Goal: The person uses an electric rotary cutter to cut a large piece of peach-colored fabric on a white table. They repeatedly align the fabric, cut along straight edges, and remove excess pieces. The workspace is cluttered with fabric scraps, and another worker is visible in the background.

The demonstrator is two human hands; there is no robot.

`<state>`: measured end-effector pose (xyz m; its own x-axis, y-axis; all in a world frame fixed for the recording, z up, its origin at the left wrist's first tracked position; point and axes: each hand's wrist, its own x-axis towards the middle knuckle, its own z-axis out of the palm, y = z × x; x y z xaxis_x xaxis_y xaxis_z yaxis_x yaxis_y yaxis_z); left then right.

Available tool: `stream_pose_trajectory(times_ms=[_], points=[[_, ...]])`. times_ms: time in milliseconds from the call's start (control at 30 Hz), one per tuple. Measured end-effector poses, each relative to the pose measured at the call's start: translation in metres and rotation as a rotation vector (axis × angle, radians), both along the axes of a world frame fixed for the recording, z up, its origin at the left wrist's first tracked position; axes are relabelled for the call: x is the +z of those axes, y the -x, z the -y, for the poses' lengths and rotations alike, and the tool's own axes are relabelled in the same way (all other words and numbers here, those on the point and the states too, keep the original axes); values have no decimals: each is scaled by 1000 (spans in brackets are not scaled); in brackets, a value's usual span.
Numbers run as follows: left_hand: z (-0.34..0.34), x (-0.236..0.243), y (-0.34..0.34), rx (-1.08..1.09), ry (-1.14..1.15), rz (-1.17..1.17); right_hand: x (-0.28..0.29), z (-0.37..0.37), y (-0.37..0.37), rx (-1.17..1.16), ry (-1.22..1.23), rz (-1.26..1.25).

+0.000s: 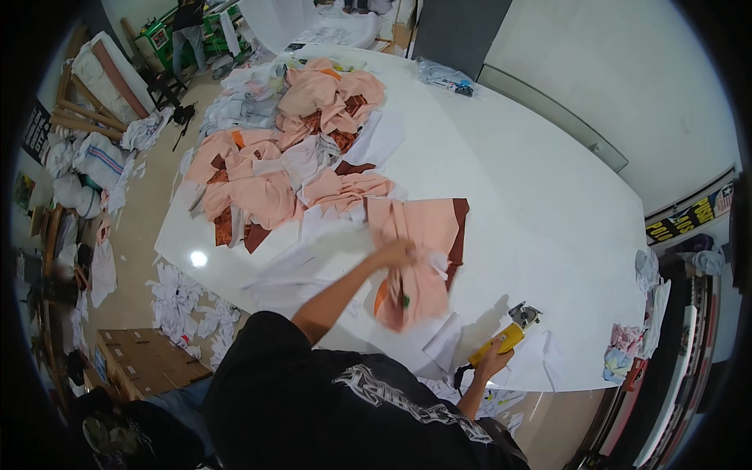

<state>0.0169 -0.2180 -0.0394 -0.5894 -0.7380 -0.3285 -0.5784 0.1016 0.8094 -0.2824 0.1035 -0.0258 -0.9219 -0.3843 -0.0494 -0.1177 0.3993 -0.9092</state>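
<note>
My left hand (398, 253), smeared by motion, is over a peach fabric piece (427, 223) with a dark brown edge. Its fingers look closed on the cloth, and the lower part of the piece is blurred too. My right hand (493, 362) is wrapped round the yellow body of an electric rotary cloth cutter (511, 337), whose metal head points away from me at the table's near right. White fabric scraps (444, 341) lie between the cutter and the peach piece.
A heap of peach, brown and white cloth (258, 184) covers the far left of the white table (540, 211). A clear plastic bag (442, 76) lies at the far edge. Scraps (184, 305) and a cardboard box (149, 362) are on the floor at left. Another person (188, 35) stands far back.
</note>
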Motion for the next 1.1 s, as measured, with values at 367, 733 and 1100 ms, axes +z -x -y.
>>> stream_pose_trajectory(times_ms=[367, 733, 1100], points=[[209, 142, -134, 931, 1332, -339, 19, -9, -2, 16, 39, 53], [-91, -2, 90, 17, 331, 396, 32, -30, 35, -33, 11, 112], [-73, 3, 97, 463, 424, 893, 50, -53, 97, -42, 92, 153]])
